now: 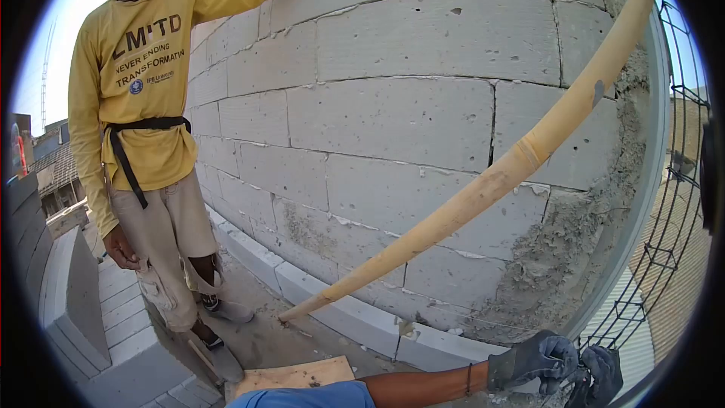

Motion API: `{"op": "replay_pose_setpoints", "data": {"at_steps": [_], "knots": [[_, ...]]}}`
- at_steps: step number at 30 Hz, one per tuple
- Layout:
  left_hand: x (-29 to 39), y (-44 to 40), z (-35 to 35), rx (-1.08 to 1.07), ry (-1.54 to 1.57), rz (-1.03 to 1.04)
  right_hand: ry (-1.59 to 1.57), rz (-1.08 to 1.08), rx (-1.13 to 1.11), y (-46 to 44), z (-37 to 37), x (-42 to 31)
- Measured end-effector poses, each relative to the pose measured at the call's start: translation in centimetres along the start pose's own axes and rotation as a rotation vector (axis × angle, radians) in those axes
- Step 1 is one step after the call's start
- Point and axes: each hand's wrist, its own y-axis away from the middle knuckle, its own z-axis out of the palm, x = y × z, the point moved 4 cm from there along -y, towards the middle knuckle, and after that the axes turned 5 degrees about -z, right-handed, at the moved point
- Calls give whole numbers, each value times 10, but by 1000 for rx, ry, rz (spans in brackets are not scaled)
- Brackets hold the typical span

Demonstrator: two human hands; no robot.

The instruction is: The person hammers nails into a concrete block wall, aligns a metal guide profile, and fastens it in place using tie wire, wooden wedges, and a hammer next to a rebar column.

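Note:
Both of my hands wear dark grey gloves and are close together at the lower right, by the foot of a black steel rebar cage [642,257]. My left hand [532,360] reaches in from a blue sleeve [302,397] with its fingers curled closed. Just beyond it, my right hand [600,374] is also closed, partly cut off by the dark edge of the view. Between the gloves is something small and dark; its kind cannot be made out.
A bamboo pole [453,219] leans diagonally across the grey block wall [393,121]. At the left stands a person in a yellow shirt [143,53], one hand against the wall. Stacked blocks [75,295] are beside them, and a wooden board [294,374] lies on the floor.

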Motion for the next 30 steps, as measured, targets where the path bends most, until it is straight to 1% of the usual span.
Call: {"op": "replay_pose_setpoints", "data": {"at_steps": [1, 3, 4, 5, 6, 7, 8, 9, 10, 11, 13, 14, 15, 17, 18, 19, 20, 21, 22, 23, 25, 27, 28, 29, 30], "knots": [[-3, 0, -2, 27, -17, 15, -12, 25, -21, -4, -1, 0], [-7, -2, -5, 4, -5, 29, -23, 50, -18, -9, 1, -1], [-8, -4, -13, 20, -98, 15, -14, 82, -60, -10, 4, -1], [0, -1, -10, 23, -112, 12, -3, 113, -102, -10, 7, -1], [9, 3, -8, 110, -327, -17, -49, 185, -92, -8, 13, 3], [15, 6, -7, 199, -539, -43, -51, 178, -85, 4, 19, 10], [3, 0, -14, 203, -546, -37, -66, 221, -177, 26, 30, 29], [-5, -3, -20, 343, -983, 490, -82, 262, -273, 53, 44, 49], [-12, 6, -13, 476, -1392, 1040, -533, 601, -245, 91, 62, 78], [-15, 9, -13, 485, -1395, 1040, -537, 595, -252, 85, 59, 73], [-36, -3, -16, 190, -1405, 461, -1187, 1186, -197, 90, 52, 60], [-36, -5, -12, 145, -1409, 435, -1337, 1422, -184, 94, 50, 58], [-39, -7, -13, 145, -1403, 437, -1331, 1426, -184, 92, 47, 53], [-48, -10, -19, 59, -1210, 424, -1320, 1380, -190, 91, 40, 42], [-50, -11, -21, 53, -1196, 424, -1082, 1134, -267, 91, 39, 46], [-55, -17, -28, 51, -950, 271, -1065, 1155, -261, 92, 41, 50], [-65, -24, -33, 32, -693, 109, -668, 705, -279, 78, 32, 51], [-68, -23, -33, 10, -520, -89, -261, 276, -305, 68, 23, 41], [-66, -18, -30, -27, -346, -301, -193, 239, -340, 65, 20, 35], [-63, -15, -22, -49, -257, -348, -127, 213, -380, 57, 16, 30], [-66, -13, -16, -111, -125, -427, 212, -90, -641, 36, 7, 21], [-69, -9, -4, -200, -52, -478, 73, -128, -632, 31, 1, 25], [-59, -8, -2, -157, -186, -413, 102, -74, -639, 38, 0, 30], [-55, -9, -1, -105, -320, -339, -173, 233, -604, 47, 0, 40], [-63, -11, 2, -144, -308, -361, -450, 533, -533, 57, 1, 48]]}}
